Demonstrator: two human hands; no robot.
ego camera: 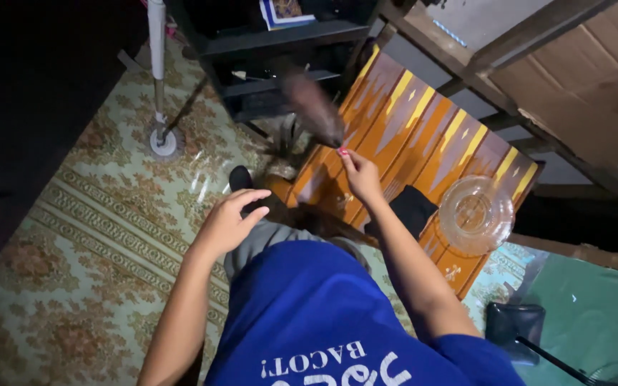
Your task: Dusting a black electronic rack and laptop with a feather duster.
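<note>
My right hand (360,175) reaches forward over an orange, yellow and purple patterned cloth (423,129), its fingertips pinched together. A small pink spot shows at the fingertips. They meet the lower end of a blurred dark brown object (312,107) that slants up toward the shelf. My left hand (229,220) hovers above my grey-clad knee (266,236), fingers apart and curled, holding nothing. A small black thing (240,177) lies on the floor just beyond it. My blue shirt fills the bottom of the view.
A clear glass bowl (476,213) and a black cloth-like item (412,207) rest on the patterned cloth. A black shelf unit (280,43) stands ahead, a white fan stand (160,136) on the patterned floor mat (94,236). Cardboard (595,78) leans at right; a black pouch (513,322) lies lower right.
</note>
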